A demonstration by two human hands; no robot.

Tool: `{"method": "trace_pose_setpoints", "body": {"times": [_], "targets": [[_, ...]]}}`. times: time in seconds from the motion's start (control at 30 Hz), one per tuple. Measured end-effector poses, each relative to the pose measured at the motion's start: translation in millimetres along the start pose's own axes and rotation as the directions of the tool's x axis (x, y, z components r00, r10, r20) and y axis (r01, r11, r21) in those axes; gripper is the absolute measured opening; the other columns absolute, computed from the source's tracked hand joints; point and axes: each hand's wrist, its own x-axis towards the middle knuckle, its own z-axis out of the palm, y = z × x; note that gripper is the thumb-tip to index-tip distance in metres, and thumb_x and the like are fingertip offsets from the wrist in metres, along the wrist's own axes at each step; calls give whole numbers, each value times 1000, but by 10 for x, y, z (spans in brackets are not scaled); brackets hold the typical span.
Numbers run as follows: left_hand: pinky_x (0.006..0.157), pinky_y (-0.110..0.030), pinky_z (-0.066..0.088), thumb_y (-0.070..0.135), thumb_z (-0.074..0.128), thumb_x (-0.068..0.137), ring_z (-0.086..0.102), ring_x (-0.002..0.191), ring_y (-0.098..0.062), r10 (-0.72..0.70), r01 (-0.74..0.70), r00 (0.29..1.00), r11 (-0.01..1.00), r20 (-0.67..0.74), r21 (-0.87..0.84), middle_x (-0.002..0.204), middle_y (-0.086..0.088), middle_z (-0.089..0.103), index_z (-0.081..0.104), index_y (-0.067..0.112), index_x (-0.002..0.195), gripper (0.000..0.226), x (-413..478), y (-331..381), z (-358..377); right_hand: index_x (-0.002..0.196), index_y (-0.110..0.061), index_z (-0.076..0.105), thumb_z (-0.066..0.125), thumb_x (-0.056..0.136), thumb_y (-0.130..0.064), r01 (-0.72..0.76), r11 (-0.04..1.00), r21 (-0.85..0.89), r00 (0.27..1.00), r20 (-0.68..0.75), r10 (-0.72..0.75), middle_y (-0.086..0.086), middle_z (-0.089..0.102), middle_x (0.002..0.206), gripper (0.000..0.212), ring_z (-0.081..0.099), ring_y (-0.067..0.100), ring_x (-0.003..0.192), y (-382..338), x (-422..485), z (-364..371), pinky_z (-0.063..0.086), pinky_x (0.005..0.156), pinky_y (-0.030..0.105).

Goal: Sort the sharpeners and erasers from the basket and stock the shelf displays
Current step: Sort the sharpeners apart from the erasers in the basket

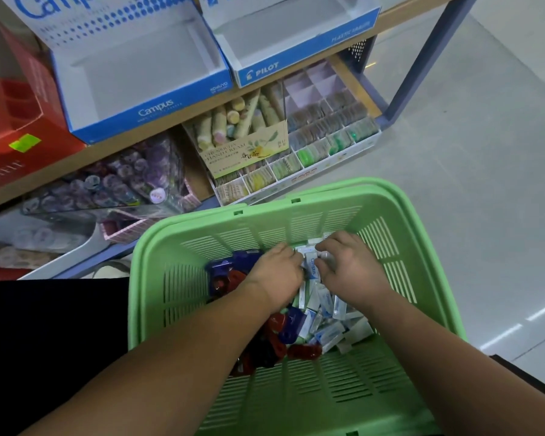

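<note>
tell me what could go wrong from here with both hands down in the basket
1. Erasers and sharpeners lie in one mixed heap in the green basket, so a handful could carry a sharpener along.
2. The left hand and right hand seem to pinch one small Campus eraser; a loose grip may drop it.
3. The Campus box and Pilot box stand side by side, so brands could get swapped.

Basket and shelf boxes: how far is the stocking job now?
Nothing looks stocked: the Campus box and Pilot box stand empty. In hand: the left hand and right hand pinch a Campus eraser in the green basket. Left: the erasers and sharpeners piled there.
</note>
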Motion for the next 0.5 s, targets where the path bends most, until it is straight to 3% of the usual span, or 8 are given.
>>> {"method": "trace_pose_setpoints", "body": {"times": [0.07,0.1,0.17,0.23,0.3,0.37,0.5], "targets": [[126,-42,15,19,58,89,52,127,-27,-14,16,1000,997,28,-73,126,-7,61,68,15,125,37,7,-11,-16,108,-9,74,72,88,-20,-34,999,36,999,-2,34,8,65,106,23,57,31,104,9,26,-7,51,88,42],[124,-41,20,22,57,88,56,121,-25,-15,17,1000,996,22,-85,121,-5,62,68,16,122,36,-14,-18,-19,109,-9,74,71,89,-20,-51,997,50,999,-1,51,8,65,106,23,57,30,105,11,31,-12,50,89,40],[108,-39,33,21,55,89,59,110,-25,-4,6,1000,992,16,-124,117,-3,60,64,17,120,33,-65,-16,30,109,-11,74,70,89,-22,-64,997,48,998,2,64,6,65,107,23,57,28,105,7,26,-8,50,88,39],[100,-38,35,15,57,87,52,116,-25,-23,17,999,977,-24,-214,123,-4,54,58,15,128,41,-112,-20,149,108,-13,74,70,89,-23,-64,997,52,998,-5,64,4,63,107,22,56,27,105,10,14,12,51,87,40],[103,-37,33,14,58,86,45,123,-25,-83,59,994,953,-69,-297,129,-5,52,54,14,133,47,-146,-23,230,107,-13,73,71,89,-22,-69,995,78,997,-17,71,2,62,106,20,56,26,105,14,8,22,51,87,40],[104,-39,31,24,53,95,45,122,-25,-120,89,990,944,-80,-319,124,-5,58,57,15,128,34,-148,17,254,106,-12,74,71,88,-20,-82,993,88,996,-22,84,2,62,105,20,57,26,106,12,17,19,51,87,40],[110,-45,23,46,36,103,58,96,-25,-121,105,991,970,-63,-221,97,0,67,67,20,102,40,-45,72,166,107,-11,75,72,88,-20,-95,991,97,995,-2,96,4,62,105,20,56,26,106,6,37,-3,49,89,37]]}}
